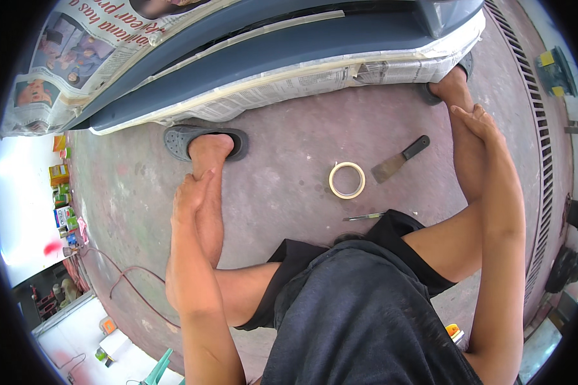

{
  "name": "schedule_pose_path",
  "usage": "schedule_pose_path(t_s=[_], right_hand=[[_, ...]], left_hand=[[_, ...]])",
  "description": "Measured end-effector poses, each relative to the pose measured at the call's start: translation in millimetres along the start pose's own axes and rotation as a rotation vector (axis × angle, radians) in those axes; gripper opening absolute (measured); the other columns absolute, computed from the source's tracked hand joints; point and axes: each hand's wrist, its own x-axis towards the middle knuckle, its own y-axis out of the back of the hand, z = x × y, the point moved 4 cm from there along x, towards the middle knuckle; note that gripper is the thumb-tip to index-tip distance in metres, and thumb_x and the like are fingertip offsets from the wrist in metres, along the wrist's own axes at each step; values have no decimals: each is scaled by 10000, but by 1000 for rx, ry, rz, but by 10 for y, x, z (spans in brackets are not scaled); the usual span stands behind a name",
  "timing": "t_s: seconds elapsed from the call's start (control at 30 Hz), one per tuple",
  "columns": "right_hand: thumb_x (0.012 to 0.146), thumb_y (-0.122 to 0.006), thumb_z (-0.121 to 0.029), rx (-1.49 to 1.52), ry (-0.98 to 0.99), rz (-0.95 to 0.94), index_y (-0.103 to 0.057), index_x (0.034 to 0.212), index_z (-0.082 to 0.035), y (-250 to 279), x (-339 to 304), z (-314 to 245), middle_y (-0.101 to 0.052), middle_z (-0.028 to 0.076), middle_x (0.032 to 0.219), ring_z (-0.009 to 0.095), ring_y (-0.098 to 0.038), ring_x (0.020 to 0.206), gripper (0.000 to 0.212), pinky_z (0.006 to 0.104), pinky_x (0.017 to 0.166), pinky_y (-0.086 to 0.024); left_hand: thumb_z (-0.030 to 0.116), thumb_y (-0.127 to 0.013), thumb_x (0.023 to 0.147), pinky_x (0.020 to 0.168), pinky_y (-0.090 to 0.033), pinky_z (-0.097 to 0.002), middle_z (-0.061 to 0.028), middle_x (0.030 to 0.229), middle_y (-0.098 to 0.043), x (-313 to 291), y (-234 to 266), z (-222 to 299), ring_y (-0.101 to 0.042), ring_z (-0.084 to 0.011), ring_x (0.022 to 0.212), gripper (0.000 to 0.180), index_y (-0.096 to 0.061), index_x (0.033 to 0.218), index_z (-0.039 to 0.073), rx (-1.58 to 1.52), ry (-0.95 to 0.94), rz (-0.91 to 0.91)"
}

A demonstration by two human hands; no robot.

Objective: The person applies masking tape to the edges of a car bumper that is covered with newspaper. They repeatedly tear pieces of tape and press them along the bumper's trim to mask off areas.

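Observation:
My left hand (191,192) is wrapped around my left shin (213,215), just above the ankle. On the other side, my right hand (483,123) closes around my right shin (464,151), its fingers partly hidden. A roll of masking tape (332,181) lies flat on the floor between my feet. To its right is a putty knife (401,160) with a black handle and a stained blade. Closer to me a thin cutter knife (366,217) lies partly hidden by my shorts. None of these tools is touched by either hand.
A dark grey car body panel (270,61), edged with tape and newspaper (263,96), spans the far side. A long floor grate (536,109) runs along the right. Cans and boxes (62,192) line the left wall, near a reddish hose (125,271) on the concrete floor (289,147).

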Motion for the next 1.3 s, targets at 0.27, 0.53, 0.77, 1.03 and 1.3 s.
schedule_pose_path(t_s=[0.27, 0.53, 0.77, 1.03, 1.3], right_hand=[[950, -597, -271, -22, 139, -30, -704, 1310, -56, 72, -63, -215, -704, 207, 1333, 400, -662, 1238, 433, 467, 1075, -503], [963, -585, -231, -90, 391, 46, -704, 1285, -37, 334, 286, -824, -705, 189, 1335, 392, -663, 1233, 394, 467, 1083, -498], [881, -654, -96, -334, 829, 507, -755, 1107, -126, -92, -1544, -1513, -670, 111, 1235, 263, -681, 1072, 250, 401, 933, -574], [960, -667, -389, 10, 907, -154, -711, 1080, -33, -1259, -3056, -2578, -750, 173, 1048, 321, -748, 992, 378, 435, 847, -600], [970, -657, -252, 419, 831, -184, -681, 1207, 22, -549, -2883, -2388, -736, 253, 1088, 408, -731, 966, 362, 469, 872, -578]], left_hand=[[685, -580, 943, 1155, -427, -507, -411, 1423, -559, 36, -118, -73, -546, -508, 1367, 975, -492, 1476, -127, 23, -35, 60], [311, -780, 931, 1018, -531, -456, -240, 1311, -700, -361, -385, 696, -666, -389, 1239, 541, -667, 1355, -5, -377, -760, 470], [193, -769, 931, 772, -575, -354, -128, 1009, -780, -674, -1433, 1377, -740, -216, 853, 369, -730, 1260, 29, -640, -541, -128], [130, -732, 978, 595, -481, -271, -46, 844, -719, -683, -1615, 1407, -618, -95, 646, 233, -744, 1169, -3, -897, -441, -206], [166, -695, 1018, 717, -498, -263, -44, 1021, -751, -772, -1263, 1454, -684, -116, 829, 289, -727, 1268, 24, -1167, -488, -193]])
